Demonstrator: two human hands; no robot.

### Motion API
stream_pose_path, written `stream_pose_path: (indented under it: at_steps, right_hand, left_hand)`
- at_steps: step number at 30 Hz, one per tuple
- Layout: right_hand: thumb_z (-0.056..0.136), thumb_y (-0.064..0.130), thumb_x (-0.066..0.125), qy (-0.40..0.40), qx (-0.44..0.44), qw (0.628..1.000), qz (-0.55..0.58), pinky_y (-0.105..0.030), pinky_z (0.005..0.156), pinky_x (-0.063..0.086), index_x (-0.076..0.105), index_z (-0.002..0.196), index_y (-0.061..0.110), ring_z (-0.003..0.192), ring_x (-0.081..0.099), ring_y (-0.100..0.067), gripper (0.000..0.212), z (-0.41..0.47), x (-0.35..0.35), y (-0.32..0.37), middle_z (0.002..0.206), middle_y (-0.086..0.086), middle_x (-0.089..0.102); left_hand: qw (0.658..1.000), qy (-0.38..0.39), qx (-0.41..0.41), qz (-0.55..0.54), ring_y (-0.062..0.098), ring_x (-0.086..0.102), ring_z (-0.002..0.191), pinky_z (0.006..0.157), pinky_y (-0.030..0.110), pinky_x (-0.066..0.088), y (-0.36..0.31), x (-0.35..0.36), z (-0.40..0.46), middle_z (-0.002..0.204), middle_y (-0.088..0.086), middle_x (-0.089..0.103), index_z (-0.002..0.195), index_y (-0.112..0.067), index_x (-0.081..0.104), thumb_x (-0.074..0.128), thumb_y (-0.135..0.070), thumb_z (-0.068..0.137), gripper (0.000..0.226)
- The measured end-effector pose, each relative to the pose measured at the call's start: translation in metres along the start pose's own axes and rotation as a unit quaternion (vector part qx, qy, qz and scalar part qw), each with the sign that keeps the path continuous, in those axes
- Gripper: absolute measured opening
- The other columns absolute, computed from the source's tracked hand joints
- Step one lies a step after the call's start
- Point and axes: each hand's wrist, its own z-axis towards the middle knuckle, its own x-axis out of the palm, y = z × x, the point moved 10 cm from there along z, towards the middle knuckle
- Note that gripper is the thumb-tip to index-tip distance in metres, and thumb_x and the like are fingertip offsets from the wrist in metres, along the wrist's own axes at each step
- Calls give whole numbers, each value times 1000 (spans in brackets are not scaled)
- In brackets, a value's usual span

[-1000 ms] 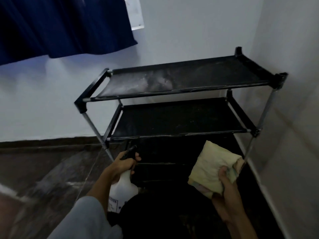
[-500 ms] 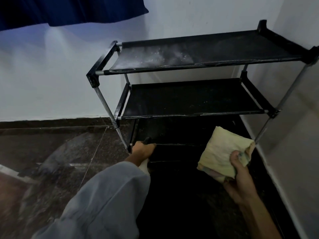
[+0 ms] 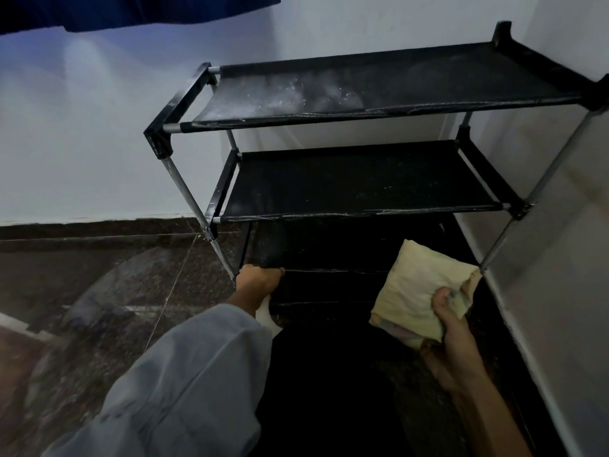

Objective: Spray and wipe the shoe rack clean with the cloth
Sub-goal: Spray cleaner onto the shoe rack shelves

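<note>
A black shoe rack [image 3: 171, 103] with fabric shelves and metal poles stands in the corner of the room. Its top shelf [image 3: 379, 87] has pale dusty or wet patches on the left half. My left hand [image 3: 258, 283] is low at the rack's front left leg, closed around a white spray bottle [image 3: 267, 316], of which only a small white part shows below the hand. My right hand [image 3: 451, 311] grips a folded pale yellow cloth [image 3: 418, 291], held in front of the lower shelves on the right.
White walls close in behind and to the right of the rack. A dark blue curtain [image 3: 131, 11] hangs at the top left. The floor [image 3: 99, 285] is dark speckled stone. My grey sleeve [image 3: 184, 384] fills the lower left.
My left hand with the spray bottle has gone forward and down to the rack's lower left leg, hiding most of the bottle. The view tilted down; the cloth hand stayed roughly in place.
</note>
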Motion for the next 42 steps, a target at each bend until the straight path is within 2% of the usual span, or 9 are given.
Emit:
stream_pose_path:
  at_steps: [3,6,16,19,22,27,33,38,42]
  right_hand:
    - [55,43,81,-1,-7,1000,4,-45,68,58,47,136,34,107,64,-29,87,0,-2,2,134,-2,58]
    - [49,49,89,1,-4,1000,-5,-55,76,55,46,137,35,118,55,-37,99,1,-3,3,139,-4,53]
    - [39,49,94,-21,-3,1000,14,-47,72,57,43,140,31,110,63,-31,115,-1,-16,10,134,-3,58]
    - [39,48,94,-30,-10,999,22,-49,68,57,43,140,30,105,65,-31,115,-3,-23,17,131,-4,60]
    - [38,50,94,-37,-2,999,17,-55,73,55,44,139,31,110,62,-33,114,-5,-31,20,132,-3,59]
    - [33,54,94,-58,-8,998,18,-62,84,48,43,139,32,117,58,-34,119,-7,-45,29,136,-3,56]
    - [30,50,96,-72,-19,996,49,-57,71,54,48,135,36,108,63,-35,116,-11,-56,40,129,-3,61]
    - [33,51,95,-84,-19,995,43,-54,72,54,47,135,37,111,61,-37,113,-14,-68,46,132,-5,59]
    - [31,52,95,-99,-18,994,46,-53,71,55,48,135,35,110,61,-36,115,-16,-78,50,130,-5,60]
  left_hand:
    - [1000,-8,-20,-16,30,52,115,98,36,45,5,-2,4,128,14,51,129,-4,44,67,-32,82,59]
    - [999,-18,-16,-35,32,51,116,95,34,46,3,-3,4,130,15,50,132,-2,42,68,-28,81,63]
    - [995,100,-7,26,29,60,104,92,35,50,-24,55,-8,115,15,57,137,2,30,68,-33,82,76]
    - [991,131,-15,15,19,59,65,58,30,50,-28,72,-12,84,10,62,122,2,43,71,-26,81,56]
    - [991,133,-3,7,17,55,55,43,24,43,-37,86,-16,78,10,60,117,0,43,71,-23,79,52]
    - [991,131,15,22,23,62,78,56,30,50,-51,105,-18,97,13,60,122,-2,36,70,-26,80,59]
    - [976,216,23,31,15,49,56,54,28,42,-60,147,-31,67,7,53,75,-8,56,68,-15,84,16]
    - [972,230,36,40,17,55,63,51,29,44,-72,171,-36,75,8,57,109,-3,55,74,-22,78,41]
    - [970,234,34,60,17,51,60,50,28,41,-73,184,-35,70,8,53,91,-2,58,69,-16,83,20]
